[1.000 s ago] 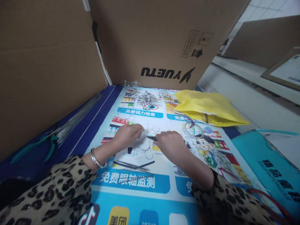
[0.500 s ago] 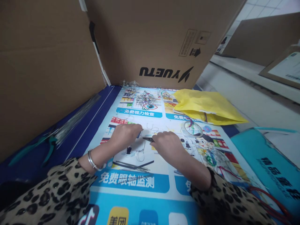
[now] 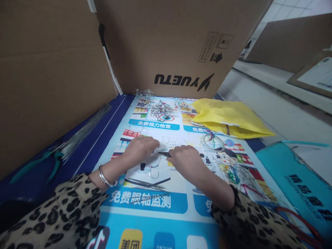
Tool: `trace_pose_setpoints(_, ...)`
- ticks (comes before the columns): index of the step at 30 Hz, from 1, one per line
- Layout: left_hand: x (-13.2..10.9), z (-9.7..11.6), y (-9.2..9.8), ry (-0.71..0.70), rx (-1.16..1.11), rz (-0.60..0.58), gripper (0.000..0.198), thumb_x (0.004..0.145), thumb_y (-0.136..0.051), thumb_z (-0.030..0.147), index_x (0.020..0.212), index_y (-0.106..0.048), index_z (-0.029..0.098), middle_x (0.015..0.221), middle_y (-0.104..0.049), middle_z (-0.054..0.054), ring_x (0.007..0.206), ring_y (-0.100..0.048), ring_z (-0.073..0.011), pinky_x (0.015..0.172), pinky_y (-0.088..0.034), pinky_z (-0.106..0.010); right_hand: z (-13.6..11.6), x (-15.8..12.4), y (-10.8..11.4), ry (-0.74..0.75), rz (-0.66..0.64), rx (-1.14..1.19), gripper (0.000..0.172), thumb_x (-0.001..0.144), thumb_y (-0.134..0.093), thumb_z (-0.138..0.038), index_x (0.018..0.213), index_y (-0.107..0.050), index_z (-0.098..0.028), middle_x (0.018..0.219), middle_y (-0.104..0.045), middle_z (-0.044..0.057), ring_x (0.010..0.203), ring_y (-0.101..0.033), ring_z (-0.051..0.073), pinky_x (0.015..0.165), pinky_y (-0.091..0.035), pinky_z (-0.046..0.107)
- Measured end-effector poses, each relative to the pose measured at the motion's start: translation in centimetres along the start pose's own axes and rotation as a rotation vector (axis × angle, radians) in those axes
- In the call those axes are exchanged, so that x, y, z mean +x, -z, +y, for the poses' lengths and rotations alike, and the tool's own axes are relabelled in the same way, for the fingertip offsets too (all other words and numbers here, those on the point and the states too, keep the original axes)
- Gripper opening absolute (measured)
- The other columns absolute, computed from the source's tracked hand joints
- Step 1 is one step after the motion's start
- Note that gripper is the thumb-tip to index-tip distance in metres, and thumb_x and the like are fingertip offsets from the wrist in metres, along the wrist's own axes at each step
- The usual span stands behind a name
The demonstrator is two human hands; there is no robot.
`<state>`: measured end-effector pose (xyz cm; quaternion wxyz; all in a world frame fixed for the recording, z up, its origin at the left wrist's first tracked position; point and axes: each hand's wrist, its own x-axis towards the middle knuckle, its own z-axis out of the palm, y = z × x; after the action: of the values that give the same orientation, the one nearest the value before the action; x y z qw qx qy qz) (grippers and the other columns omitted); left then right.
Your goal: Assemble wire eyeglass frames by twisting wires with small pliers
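Wrapped in my right hand [image 3: 185, 159] is a pair of pliers, with only its dark pointed jaws [image 3: 164, 154] showing past the fingers toward the left. My left hand [image 3: 142, 148], wearing a silver bangle, has its fingers pinched together just left of those jaws. A thin wire [image 3: 155, 172], bent in a loop, runs down from between the fingertips and the jaws; its ends are too fine to follow. Below the hands lie several dark thin strips [image 3: 149, 183] on the printed sheet [image 3: 145, 218].
At left are teal-handled pliers [image 3: 53, 169] and a bundle of straight wires [image 3: 84, 133]. Tangled wire pieces [image 3: 162, 109] lie at the back by the cardboard wall [image 3: 168, 45]. On the right are a clear ring-shaped roll [image 3: 214, 143], a yellow bag [image 3: 230, 117] and a teal box [image 3: 293, 180].
My left hand has shifted slightly up and right, its fingers opening a little from the curl. The hanging wire has moved slightly. My right hand and its pliers stay nearly still.
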<state>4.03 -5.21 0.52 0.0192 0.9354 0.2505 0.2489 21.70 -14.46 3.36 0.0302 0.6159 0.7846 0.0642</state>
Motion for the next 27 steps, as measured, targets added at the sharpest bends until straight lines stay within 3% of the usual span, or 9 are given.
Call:
trace_pose_setpoints(22, -0.09, -0.12, -0.29, 0.029, -0.019, -0.014, 0.025, 0.088, -0.041, 0.027, 0.080, -0.062, 0.018, 0.069, -0.063, 0.000, 0.066, -0.055, -0.0125, 0.065, -0.038, -0.025, 0.00, 0.07, -0.09, 0.011, 0.013, 0.007, 0.021, 0.082, -0.053, -0.037, 0.077, -0.062, -0.019, 0.075, -0.065, 0.005, 0.072, -0.059, 0.019, 0.061, -0.033, 0.029)
trace_pose_setpoints(27, -0.04, -0.11, 0.01, 0.010, -0.055, -0.064, 0.025, 0.088, -0.040, 0.025, 0.078, -0.062, 0.018, 0.068, -0.062, -0.001, 0.065, -0.054, -0.0133, 0.064, -0.038, -0.026, -0.01, 0.05, -0.17, 0.010, -0.005, 0.009, 0.022, 0.084, -0.051, -0.036, 0.077, -0.062, -0.018, 0.075, -0.065, 0.006, 0.071, -0.058, 0.018, 0.062, -0.033, 0.028)
